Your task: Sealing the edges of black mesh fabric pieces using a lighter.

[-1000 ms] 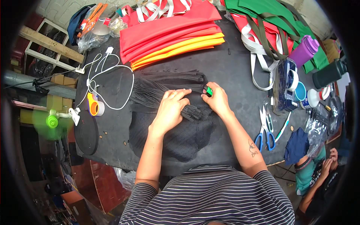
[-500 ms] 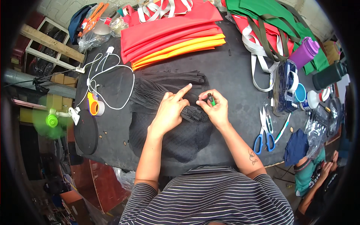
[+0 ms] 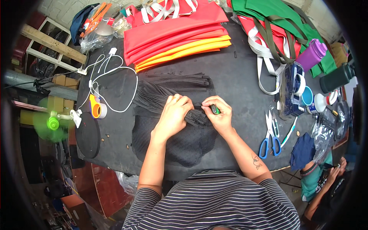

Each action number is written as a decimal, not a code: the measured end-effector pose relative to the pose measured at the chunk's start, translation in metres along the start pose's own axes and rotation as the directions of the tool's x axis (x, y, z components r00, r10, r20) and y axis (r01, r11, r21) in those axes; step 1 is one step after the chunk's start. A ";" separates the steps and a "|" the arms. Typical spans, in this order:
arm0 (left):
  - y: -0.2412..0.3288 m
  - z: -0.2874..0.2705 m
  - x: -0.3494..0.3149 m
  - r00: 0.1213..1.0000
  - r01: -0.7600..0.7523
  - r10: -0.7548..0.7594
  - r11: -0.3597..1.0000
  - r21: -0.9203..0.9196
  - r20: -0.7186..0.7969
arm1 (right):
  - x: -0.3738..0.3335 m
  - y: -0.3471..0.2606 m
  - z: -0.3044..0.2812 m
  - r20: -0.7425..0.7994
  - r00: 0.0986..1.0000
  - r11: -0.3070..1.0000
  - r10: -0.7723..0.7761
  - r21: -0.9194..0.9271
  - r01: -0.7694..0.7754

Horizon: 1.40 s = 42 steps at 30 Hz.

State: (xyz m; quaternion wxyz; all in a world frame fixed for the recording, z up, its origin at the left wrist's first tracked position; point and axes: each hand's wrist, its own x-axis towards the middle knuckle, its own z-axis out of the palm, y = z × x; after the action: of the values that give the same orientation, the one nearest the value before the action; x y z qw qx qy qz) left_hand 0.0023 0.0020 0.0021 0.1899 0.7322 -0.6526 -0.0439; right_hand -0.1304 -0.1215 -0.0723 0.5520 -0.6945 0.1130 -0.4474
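I count one held tool [image 3: 215, 109], two tumblers [image 3: 311, 55] [image 3: 336, 78].

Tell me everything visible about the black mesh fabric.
The black mesh fabric looks thin and pliable, with a fine open weave. It lies on the dark table, bunched into long folds on the far side, spread flatter toward the near side. The left hand rests on it; the right hand is over its right side.

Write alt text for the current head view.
A person's left hand touches black mesh fabric while the right hand holds a small green tool; folded red and yellow cloth lies beyond, scissors to the right.
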 end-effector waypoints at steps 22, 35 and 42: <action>0.009 0.001 -0.004 0.986 0.092 -0.105 0.990 -0.108 -0.127 | 0.026 0.028 -0.009 -0.035 0.960 0.862 0.276 -0.433 -0.264; 0.000 0.004 -0.002 0.999 0.021 -0.022 1.000 -0.004 -0.041 | 0.020 0.023 0.005 0.023 0.977 0.957 0.213 -0.208 -0.203; -0.004 0.006 0.004 0.996 -0.035 0.036 0.999 0.015 -0.078 | 0.021 0.017 0.006 0.278 0.905 0.901 0.322 0.202 -0.383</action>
State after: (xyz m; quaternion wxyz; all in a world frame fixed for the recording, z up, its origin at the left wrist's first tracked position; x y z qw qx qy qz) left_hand 0.0049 -0.0029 -0.0040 0.2110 0.7229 -0.6579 -0.0075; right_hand -0.1079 -0.1370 -0.0763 0.7175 -0.6350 0.1129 -0.2633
